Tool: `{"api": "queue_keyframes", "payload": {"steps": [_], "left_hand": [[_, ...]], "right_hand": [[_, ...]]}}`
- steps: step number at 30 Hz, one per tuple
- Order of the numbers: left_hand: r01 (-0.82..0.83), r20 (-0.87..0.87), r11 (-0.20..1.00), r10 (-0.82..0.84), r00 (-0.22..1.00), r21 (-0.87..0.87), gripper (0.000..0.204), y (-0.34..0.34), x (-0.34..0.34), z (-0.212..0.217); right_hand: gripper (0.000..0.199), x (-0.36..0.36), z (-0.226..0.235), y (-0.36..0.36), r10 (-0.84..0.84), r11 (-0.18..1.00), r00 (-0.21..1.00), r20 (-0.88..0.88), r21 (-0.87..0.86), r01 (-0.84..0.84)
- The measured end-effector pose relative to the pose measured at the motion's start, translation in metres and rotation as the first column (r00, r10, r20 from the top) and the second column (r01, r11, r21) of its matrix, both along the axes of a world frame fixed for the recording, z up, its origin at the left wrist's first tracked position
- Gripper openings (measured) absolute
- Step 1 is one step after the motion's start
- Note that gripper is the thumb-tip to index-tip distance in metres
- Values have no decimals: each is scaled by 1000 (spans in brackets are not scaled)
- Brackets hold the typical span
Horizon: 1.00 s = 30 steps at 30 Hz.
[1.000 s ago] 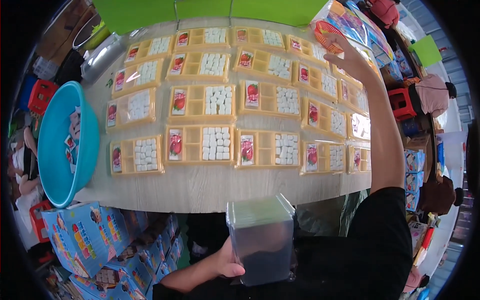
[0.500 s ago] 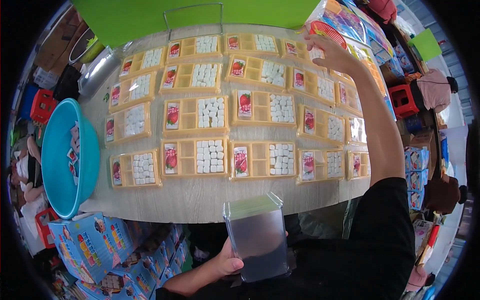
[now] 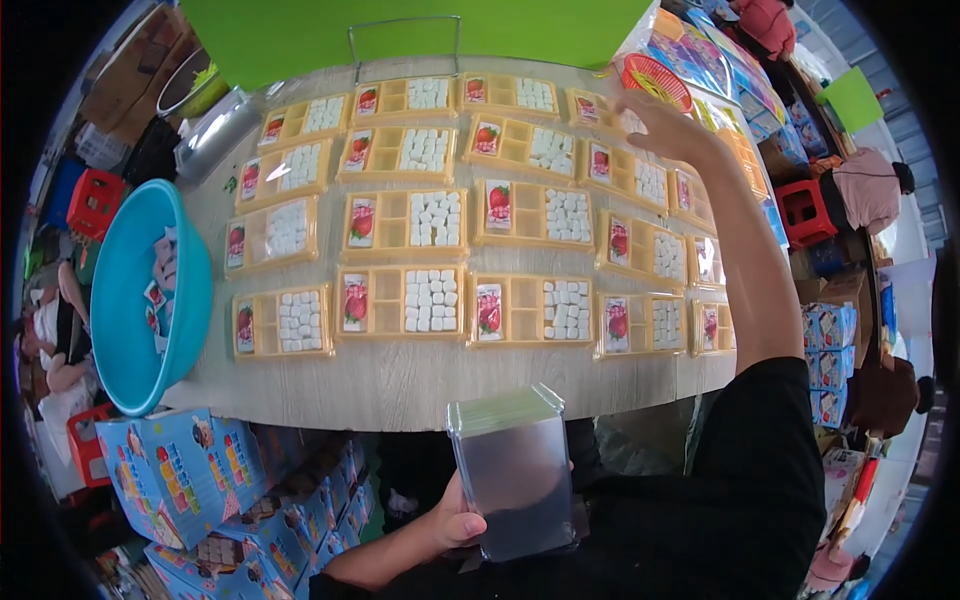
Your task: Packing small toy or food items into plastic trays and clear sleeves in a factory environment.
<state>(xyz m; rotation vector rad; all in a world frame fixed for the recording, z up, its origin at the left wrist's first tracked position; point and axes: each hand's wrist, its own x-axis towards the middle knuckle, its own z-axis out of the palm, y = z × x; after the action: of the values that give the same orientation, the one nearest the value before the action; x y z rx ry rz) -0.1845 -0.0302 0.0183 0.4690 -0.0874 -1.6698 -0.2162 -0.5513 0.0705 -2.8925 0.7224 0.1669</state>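
Note:
My left hand grips a clear plastic box below the table's near edge, close to my body. My right hand reaches far across the wooden table to its back right, fingers spread over the yellow trays there and close to a red basket; nothing shows in it. Several yellow compartment trays lie in rows on the table, each with white cubes and a red-printed packet.
A blue basin holding small packets stands at the table's left edge. Blue printed cartons are stacked on the floor at lower left. A green board backs the table. Red stools and more cartons stand at the right.
My right hand has drawn left and a little nearer over the back-right trays. The clear box in my left hand stays in about the same place.

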Motion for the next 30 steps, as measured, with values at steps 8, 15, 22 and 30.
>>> {"api": "queue_keyframes", "payload": {"steps": [8,15,22,30], "left_hand": [[-40,-80,998,37,996,-42,104,5,-4,-4],[58,-127,998,-57,990,-1,106,1,-19,-2],[-2,-74,996,9,997,93,102,12,-25,7],[-16,51,986,7,999,165,107,25,-40,-21]], "right_hand": [[31,-45,134,270,829,376,547,117,608,-699],[27,-92,69,370,757,475,474,450,119,-872],[25,-107,44,409,744,505,425,515,-17,-863],[15,-126,38,435,767,548,570,294,160,-821]]}}
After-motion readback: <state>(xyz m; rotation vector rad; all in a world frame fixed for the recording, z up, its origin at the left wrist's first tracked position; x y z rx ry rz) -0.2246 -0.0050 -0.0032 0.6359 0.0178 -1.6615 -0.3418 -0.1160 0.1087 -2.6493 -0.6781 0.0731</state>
